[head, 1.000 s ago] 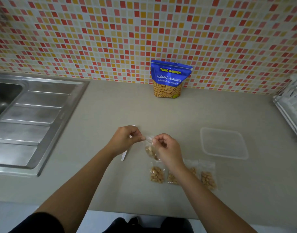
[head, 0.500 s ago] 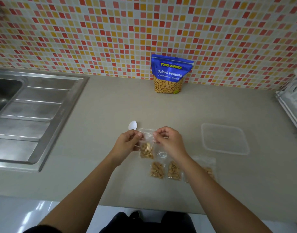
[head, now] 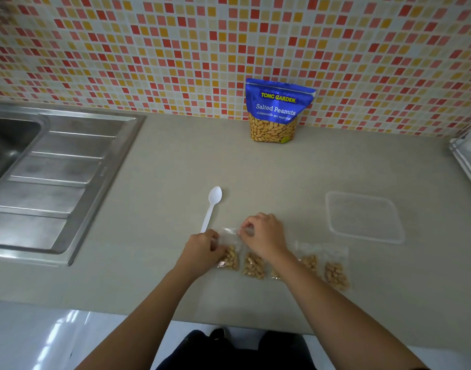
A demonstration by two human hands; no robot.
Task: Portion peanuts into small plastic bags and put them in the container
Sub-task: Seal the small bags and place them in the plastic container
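A steel sink [head: 29,166] was set into the desk [head: 154,263] at far left, a white spoon [head: 211,206] lying beside. The left hand [head: 202,252] and right hand [head: 263,236] were pinched on the top edge of a small bag [head: 230,249], now lowered flat where a moment earlier it was held up. The container [head: 363,217] lay well to the right, nearer the right hand.

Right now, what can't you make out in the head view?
- Seal of the small clear plastic bag: covered by both hands, left, right.
- Third peanut bag: mostly behind the right forearm.
- White rack: cut by the right edge.
- Steel sink: basin cut by the left edge.
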